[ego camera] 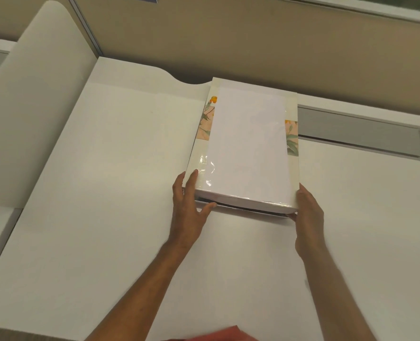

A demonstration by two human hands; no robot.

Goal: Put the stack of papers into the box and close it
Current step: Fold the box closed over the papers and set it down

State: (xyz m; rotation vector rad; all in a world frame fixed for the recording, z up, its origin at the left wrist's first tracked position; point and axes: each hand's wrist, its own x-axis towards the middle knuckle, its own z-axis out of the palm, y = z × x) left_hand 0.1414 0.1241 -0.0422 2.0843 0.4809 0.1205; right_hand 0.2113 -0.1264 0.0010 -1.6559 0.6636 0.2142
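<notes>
A flat cream box [291,104] with flower prints on its sides lies on the white desk [120,168], towards the back. Its lid [248,143] has a white glossy top. A dark gap [243,208] shows under the lid's near edge, so the lid sits slightly raised there. My left hand [188,205] holds the lid's near left corner, thumb on top and fingers at the edge. My right hand [307,212] grips the near right corner, with fingertips under the edge. No stack of papers is visible; the inside of the box is hidden.
A tan partition wall [253,45] stands just behind the box. A grey cable slot [359,134] is set into the desk to the right of it. A rounded white divider panel [36,107] rises at the left. Something red [228,334] shows at the bottom edge.
</notes>
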